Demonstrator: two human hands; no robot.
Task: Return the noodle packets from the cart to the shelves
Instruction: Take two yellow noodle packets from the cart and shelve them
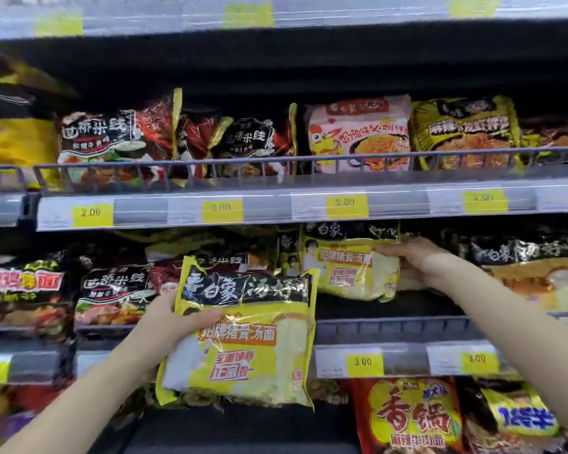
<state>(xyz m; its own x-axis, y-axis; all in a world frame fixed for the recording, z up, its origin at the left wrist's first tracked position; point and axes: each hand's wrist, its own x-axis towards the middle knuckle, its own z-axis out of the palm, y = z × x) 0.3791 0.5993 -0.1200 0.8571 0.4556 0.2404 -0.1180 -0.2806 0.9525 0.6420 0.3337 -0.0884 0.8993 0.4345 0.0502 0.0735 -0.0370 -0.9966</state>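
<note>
My left hand [171, 322] grips a large yellow and black noodle packet [243, 335] by its left edge, thumb across the front, holding it upright in front of the shelves. A second packet of the same yellow kind [348, 270] stands inside the middle shelf [390, 329], tilted a little. My right hand [413, 260] holds that packet by its upper right corner, fingers curled over its top edge. The cart is out of view.
The upper shelf [276, 204] carries black-red, pink and yellow noodle packets behind a wire rail. Dark packets [112, 293] fill the middle shelf at left, more stand at right. Red and yellow packets [410, 417] sit on the lowest shelf. Yellow price tags line the shelf edges.
</note>
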